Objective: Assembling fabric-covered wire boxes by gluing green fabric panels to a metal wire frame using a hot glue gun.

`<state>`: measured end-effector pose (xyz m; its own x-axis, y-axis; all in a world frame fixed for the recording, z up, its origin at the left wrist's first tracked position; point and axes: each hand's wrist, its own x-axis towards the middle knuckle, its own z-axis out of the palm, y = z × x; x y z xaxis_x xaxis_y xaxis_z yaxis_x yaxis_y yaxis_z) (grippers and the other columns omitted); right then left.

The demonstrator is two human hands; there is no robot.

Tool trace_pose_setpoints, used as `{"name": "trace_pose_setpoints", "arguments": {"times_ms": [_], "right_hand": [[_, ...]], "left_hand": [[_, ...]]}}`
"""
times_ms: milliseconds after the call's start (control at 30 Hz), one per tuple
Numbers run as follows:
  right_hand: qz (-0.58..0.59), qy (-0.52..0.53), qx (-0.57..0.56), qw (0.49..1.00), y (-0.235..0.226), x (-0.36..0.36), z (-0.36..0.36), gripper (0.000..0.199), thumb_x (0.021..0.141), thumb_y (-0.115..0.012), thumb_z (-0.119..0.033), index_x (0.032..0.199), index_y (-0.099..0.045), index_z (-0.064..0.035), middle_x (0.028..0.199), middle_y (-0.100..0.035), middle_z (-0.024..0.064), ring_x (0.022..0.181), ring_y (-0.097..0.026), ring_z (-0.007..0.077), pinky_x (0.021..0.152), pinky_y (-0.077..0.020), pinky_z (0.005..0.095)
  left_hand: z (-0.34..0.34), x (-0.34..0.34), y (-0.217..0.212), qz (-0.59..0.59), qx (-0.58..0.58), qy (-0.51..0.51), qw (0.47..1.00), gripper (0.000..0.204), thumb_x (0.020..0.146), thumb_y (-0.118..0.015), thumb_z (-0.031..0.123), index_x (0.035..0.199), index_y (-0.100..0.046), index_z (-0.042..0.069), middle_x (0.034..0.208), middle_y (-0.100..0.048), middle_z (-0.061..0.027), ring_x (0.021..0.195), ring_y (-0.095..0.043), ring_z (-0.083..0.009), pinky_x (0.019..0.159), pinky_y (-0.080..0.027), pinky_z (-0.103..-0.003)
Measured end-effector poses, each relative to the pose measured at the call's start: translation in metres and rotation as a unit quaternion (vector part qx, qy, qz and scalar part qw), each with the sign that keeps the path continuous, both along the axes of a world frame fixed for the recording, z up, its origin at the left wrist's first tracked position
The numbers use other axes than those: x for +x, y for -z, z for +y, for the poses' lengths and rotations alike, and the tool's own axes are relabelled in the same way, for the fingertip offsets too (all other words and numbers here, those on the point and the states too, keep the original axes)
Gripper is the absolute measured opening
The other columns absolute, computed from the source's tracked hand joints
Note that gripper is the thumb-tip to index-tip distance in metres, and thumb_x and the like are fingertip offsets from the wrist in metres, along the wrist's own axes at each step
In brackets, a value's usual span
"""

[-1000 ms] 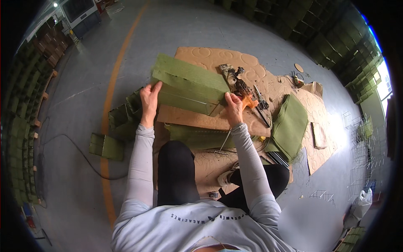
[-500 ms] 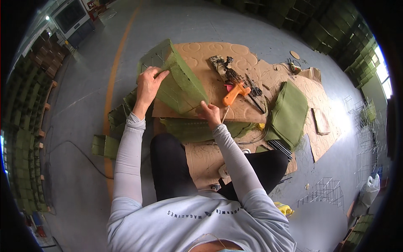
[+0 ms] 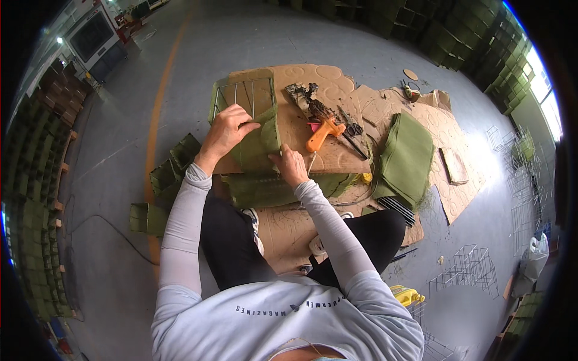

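A green fabric box on a thin wire frame (image 3: 269, 135) is held above the near left part of a cardboard-topped work surface (image 3: 328, 78). Its wires show at the far side. My left hand (image 3: 226, 133) is closed on the left part of the box, with fingers bent over the fabric and wire. At its near right corner my right hand (image 3: 291, 165) pinches the green fabric. Just right of the box lies an orange glue gun (image 3: 324, 133), its nozzle end dark with residue. Black-handled scissors (image 3: 354, 129) rest beside it.
Right of the work surface lies a stack of green fabric sheets (image 3: 406, 156) on flattened cardboard. Finished-looking green boxes (image 3: 149, 218) sit on the floor at left. Bare wire frames (image 3: 469, 268) stand at lower right. A cable (image 3: 114, 225) crosses the left floor.
The box has turned and come down toward the cardboard, so its wired side now shows at the far end. Both hands moved slightly nearer me and kept their hold.
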<state>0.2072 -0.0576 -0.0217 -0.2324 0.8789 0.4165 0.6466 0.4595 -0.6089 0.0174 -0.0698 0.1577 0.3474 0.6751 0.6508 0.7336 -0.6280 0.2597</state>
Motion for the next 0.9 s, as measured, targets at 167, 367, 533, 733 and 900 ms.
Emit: {"name": "trace_pose_setpoints", "arguments": {"times_ms": [167, 367, 533, 733, 900], "right_hand": [[0.156, 0.014, -0.113, 0.981, 0.013, 0.033, 0.015, 0.029, 0.089, -0.073, -0.025, 0.098, -0.070, 0.0016, 0.081, -0.073, 0.0174, 0.074, -0.073, 0.0259, 0.066, -0.0547, 0.0363], [0.054, 0.253, -0.065, 0.964, 0.041, 0.111, 0.062, 0.052, 0.086, -0.072, -0.048, 0.094, -0.069, 0.0032, 0.097, -0.072, 0.0229, 0.096, -0.069, 0.0363, 0.084, -0.0528, 0.0432], [-0.048, 0.268, -0.180, 0.945, 0.042, 0.102, 0.092, 0.074, 0.079, -0.065, -0.072, 0.091, -0.067, 0.0013, 0.094, -0.070, 0.0230, 0.097, -0.067, 0.0391, 0.086, -0.0510, 0.0478], [-0.067, 0.342, -0.203, 0.915, 0.048, 0.079, 0.109, 0.088, 0.073, -0.066, -0.076, 0.108, -0.067, 0.0049, 0.113, -0.069, 0.0248, 0.111, -0.066, 0.0346, 0.095, -0.0506, 0.0422], [-0.029, 0.349, -0.258, 0.900, 0.046, 0.066, 0.131, 0.052, 0.072, -0.082, -0.041, 0.095, -0.064, 0.0012, 0.104, -0.068, 0.0194, 0.098, -0.069, 0.0309, 0.081, -0.0552, 0.0413]], "left_hand": [[-0.009, -0.011, 0.000, 0.013, 0.007, -0.028, 0.999, 0.028, 0.075, -0.083, 0.022, 0.082, -0.067, 0.000, 0.077, -0.062, -0.0097, 0.077, -0.061, -0.0275, 0.069, -0.050, -0.039], [-0.018, -0.024, 0.006, -0.123, 0.093, -0.101, 0.983, 0.030, 0.078, -0.082, 0.024, 0.089, -0.068, 0.000, 0.085, -0.067, -0.0096, 0.081, -0.066, -0.0256, 0.073, -0.053, -0.035], [0.023, -0.096, 0.022, -0.478, -0.087, -0.172, 0.857, 0.041, 0.093, -0.071, 0.035, 0.113, -0.069, -0.001, 0.107, -0.072, -0.0061, 0.095, -0.064, -0.0121, 0.081, -0.049, -0.028], [0.050, -0.090, 0.028, -0.453, -0.319, -0.093, 0.827, 0.053, 0.086, -0.074, 0.035, 0.124, -0.063, -0.001, 0.111, -0.069, -0.0023, 0.097, -0.061, -0.0116, 0.081, -0.045, -0.027], [0.062, -0.089, 0.021, -0.327, -0.290, -0.192, 0.879, 0.035, 0.077, -0.066, 0.013, 0.108, -0.068, -0.005, 0.089, -0.071, -0.0088, 0.084, -0.064, -0.0153, 0.075, -0.050, -0.031]]}}
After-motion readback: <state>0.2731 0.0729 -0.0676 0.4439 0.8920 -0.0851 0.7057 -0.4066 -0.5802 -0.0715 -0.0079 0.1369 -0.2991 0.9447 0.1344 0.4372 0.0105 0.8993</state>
